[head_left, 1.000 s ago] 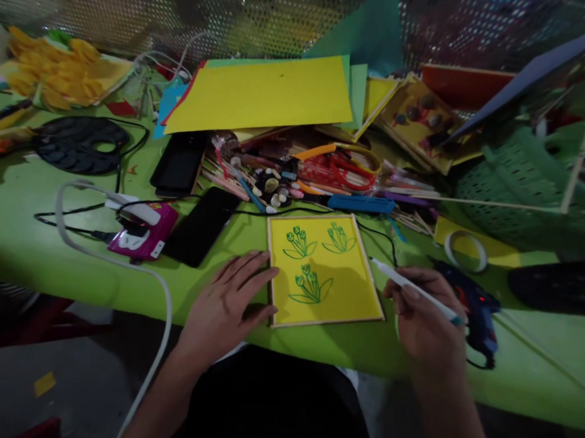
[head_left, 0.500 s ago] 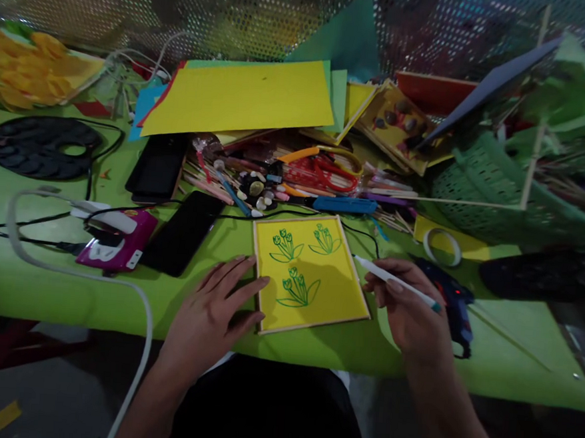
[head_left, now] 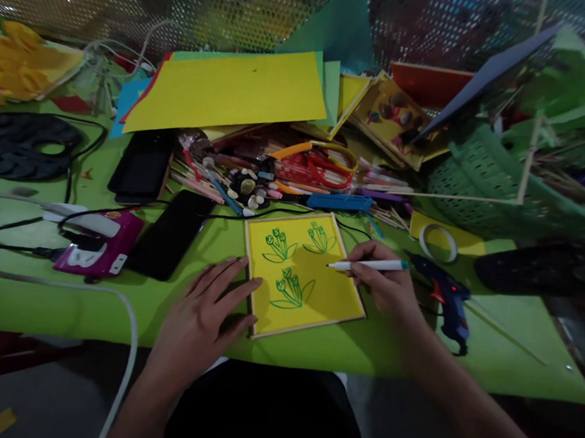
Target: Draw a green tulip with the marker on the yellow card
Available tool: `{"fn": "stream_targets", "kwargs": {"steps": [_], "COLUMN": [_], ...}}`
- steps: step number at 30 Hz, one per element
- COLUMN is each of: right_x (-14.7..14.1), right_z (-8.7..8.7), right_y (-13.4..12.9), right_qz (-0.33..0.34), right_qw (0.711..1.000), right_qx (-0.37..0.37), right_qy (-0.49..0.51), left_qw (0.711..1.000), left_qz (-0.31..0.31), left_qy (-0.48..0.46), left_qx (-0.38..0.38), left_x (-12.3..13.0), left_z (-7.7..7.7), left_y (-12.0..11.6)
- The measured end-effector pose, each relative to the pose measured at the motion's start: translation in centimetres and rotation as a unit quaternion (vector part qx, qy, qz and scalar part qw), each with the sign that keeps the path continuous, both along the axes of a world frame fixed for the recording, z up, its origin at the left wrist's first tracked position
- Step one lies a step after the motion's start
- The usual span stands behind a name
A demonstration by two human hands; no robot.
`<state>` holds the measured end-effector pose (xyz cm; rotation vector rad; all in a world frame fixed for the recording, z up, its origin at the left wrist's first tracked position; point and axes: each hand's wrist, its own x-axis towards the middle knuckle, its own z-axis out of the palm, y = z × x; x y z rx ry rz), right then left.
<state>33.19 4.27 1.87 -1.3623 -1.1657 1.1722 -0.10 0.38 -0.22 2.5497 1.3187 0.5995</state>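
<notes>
A yellow panel with a thin wooden frame lies on the green table, showing three green drawings of tulips. My left hand rests at its left edge, fingers spread, with fingertips on the frame. In my right hand is a white marker with a teal end. Its dark tip hangs over the right part of the panel, right of the drawings; whether it touches the surface I cannot tell.
A glue gun lies right of my right hand, near a tape roll. Behind the panel are a blue cutter, scissors and sticks. At left are a phone and a magenta power adapter. A green basket stands at right.
My right hand has moved left with the marker, bringing its tip from beyond the frame's right edge to over the yellow panel. My left hand stays at the frame.
</notes>
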Motion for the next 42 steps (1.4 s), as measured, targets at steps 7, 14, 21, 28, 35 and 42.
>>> {"fn": "stream_targets", "kwargs": {"steps": [7, 14, 21, 28, 35, 42], "right_x": [0.1, -0.3, -0.4, -0.1, 0.8, 0.7], "right_z": [-0.5, -0.4, -0.2, -0.8, -1.1, -0.8], "right_y": [-0.4, -0.3, -0.3, -0.6, -1.0, -0.9], "right_qz": [0.033, 0.054, 0.046, 0.048, 0.035, 0.061], "right_qw": [0.993, 0.989, 0.985, 0.985, 0.995, 0.991], "right_qx": [0.040, 0.042, 0.048, 0.056, 0.031, 0.029], "right_qy": [-0.102, -0.132, -0.159, -0.159, -0.088, -0.118], "left_qw": [1.000, 1.000, 1.000, 1.000, 1.000, 1.000], "left_qz": [-0.001, -0.007, -0.008, -0.005, -0.002, -0.008], "left_qy": [0.006, 0.008, 0.007, -0.001, -0.005, -0.003], "left_qx": [0.001, -0.001, -0.001, -0.014, -0.017, -0.010], "left_x": [0.0, -0.1, 0.1, 0.0, 0.1, 0.1], "left_z": [0.0, 0.1, 0.2, 0.0, 0.2, 0.2], "left_y": [0.0, 0.0, 0.0, -0.1, -0.1, -0.1]}}
